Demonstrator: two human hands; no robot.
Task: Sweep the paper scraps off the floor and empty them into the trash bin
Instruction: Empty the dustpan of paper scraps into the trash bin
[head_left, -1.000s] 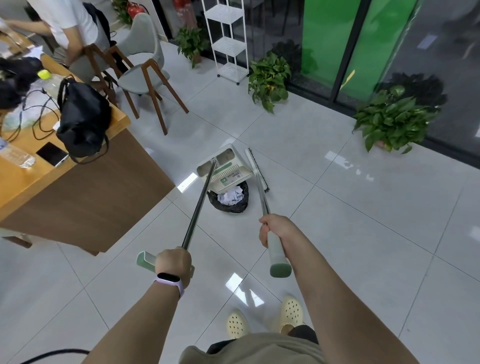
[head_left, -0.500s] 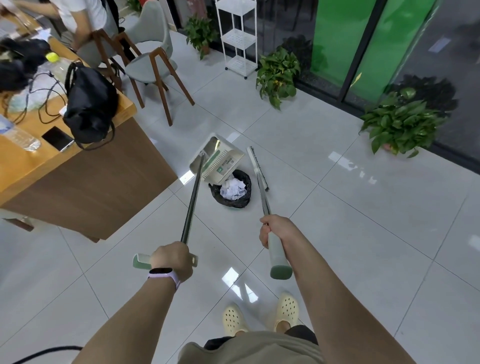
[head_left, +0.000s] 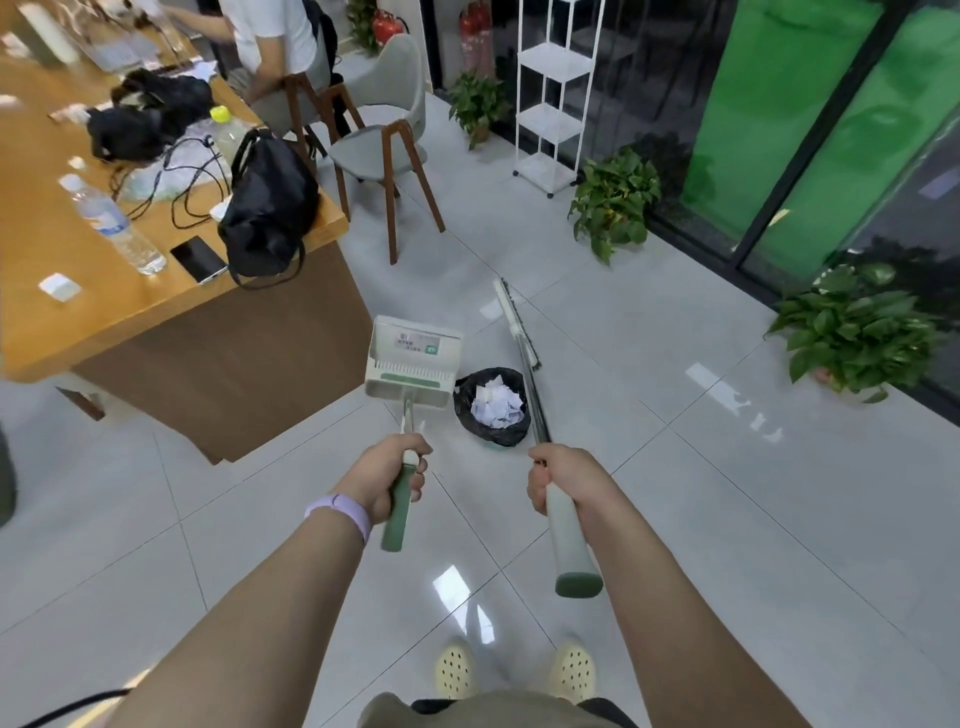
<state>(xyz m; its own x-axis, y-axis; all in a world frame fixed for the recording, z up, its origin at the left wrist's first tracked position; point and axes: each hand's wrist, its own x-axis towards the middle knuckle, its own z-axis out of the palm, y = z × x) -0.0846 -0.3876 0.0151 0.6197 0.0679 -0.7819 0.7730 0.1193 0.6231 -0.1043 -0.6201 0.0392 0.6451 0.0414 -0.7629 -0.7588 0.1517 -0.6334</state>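
Dustpan (head_left: 413, 358), gripped by its handle in my left hand (head_left: 387, 478), has now swung away from the trash bin (head_left: 493, 408), where the paper scraps (head_left: 496, 402) already lie, while my right hand (head_left: 563, 480) grasps the broom (head_left: 524, 358), so emptying looks finished.

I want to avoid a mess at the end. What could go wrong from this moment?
The dustpan hangs close beside the small trash bin, so a swing could tip it and spill the paper scraps. The broom, gripped by the right hand, leans just past the bin's rim and might catch the liner.
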